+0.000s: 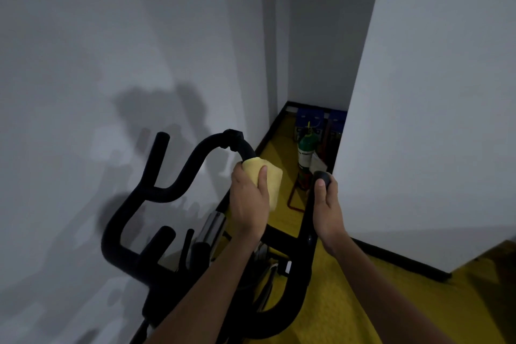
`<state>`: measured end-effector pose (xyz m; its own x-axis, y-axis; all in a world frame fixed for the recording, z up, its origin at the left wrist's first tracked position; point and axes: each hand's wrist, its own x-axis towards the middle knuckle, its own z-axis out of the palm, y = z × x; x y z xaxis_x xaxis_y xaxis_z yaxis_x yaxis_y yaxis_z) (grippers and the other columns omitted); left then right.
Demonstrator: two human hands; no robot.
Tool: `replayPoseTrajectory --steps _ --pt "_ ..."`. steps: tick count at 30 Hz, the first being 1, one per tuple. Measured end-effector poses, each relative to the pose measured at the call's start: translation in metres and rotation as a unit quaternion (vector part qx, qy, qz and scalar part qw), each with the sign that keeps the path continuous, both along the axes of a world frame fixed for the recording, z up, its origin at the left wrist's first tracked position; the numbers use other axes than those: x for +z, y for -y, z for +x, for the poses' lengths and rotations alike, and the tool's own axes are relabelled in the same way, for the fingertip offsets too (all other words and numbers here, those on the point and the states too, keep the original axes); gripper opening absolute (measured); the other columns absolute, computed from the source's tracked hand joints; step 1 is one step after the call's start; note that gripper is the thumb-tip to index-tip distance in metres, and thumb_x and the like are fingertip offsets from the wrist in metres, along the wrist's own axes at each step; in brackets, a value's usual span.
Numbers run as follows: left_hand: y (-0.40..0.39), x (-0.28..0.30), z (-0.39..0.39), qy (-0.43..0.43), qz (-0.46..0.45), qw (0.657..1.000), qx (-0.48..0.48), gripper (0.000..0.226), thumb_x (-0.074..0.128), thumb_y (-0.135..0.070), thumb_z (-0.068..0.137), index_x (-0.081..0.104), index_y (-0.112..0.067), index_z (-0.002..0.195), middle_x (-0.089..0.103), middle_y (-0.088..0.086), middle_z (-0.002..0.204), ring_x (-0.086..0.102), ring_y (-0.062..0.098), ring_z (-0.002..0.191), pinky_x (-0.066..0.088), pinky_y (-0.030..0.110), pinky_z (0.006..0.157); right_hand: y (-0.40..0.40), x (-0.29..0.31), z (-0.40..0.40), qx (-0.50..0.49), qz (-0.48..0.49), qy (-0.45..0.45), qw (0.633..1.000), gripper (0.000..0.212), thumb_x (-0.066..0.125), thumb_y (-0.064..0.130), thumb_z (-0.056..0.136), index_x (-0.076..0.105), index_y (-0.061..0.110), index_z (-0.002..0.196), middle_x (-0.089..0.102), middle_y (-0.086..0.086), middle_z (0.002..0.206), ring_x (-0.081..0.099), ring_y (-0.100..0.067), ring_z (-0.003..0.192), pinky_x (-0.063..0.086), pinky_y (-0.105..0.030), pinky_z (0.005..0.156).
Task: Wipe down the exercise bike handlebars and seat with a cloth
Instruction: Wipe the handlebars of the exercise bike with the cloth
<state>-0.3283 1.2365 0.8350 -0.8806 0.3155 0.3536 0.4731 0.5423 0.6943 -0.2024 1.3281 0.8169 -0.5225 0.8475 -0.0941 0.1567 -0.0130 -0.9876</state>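
The exercise bike's black handlebars (pixel 156 193) curve through the lower middle of the head view. My left hand (pixel 247 201) presses a folded yellow cloth (pixel 272 181) around the inner loop of the bar, thumb on top of the cloth. My right hand (pixel 325 204) is wrapped around the upright right bar end, thumb just under its rounded black tip (pixel 322 175). The seat is out of view.
A white wall stands close on the left, and a white pillar (pixel 432 120) on the right. In the gap beyond stands a green extinguisher-like cylinder (pixel 305 152) on a red stand, with blue boxes (pixel 310 117) behind it. The floor (pixel 349 301) is yellow with black skirting.
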Motion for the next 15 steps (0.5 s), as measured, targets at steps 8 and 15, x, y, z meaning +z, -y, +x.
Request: replayPoseTrajectory --steps 8,15 --pt "-0.014 0.012 -0.013 -0.104 0.042 0.994 -0.003 0.053 0.047 -0.042 0.103 0.042 -0.006 0.141 0.044 0.01 0.132 0.048 0.015 0.115 0.05 0.028 0.094 -0.002 -0.012 -0.013 -0.04 0.06 -0.006 0.997 0.057 0.025 0.057 0.105 0.029 0.026 0.152 0.054 -0.009 0.139 0.052 -0.028 0.128 0.043 -0.052 0.11" --pt "-0.035 0.032 -0.052 -0.204 -0.059 0.977 -0.016 0.029 0.055 -0.032 0.098 0.054 -0.017 0.123 0.049 0.011 0.123 0.046 0.025 0.103 0.045 0.037 0.083 0.008 -0.014 -0.022 -0.103 0.109 -0.004 0.989 0.05 0.027 0.055 0.105 0.032 0.03 0.148 0.064 -0.012 0.116 0.065 -0.032 0.101 0.052 -0.042 0.084"
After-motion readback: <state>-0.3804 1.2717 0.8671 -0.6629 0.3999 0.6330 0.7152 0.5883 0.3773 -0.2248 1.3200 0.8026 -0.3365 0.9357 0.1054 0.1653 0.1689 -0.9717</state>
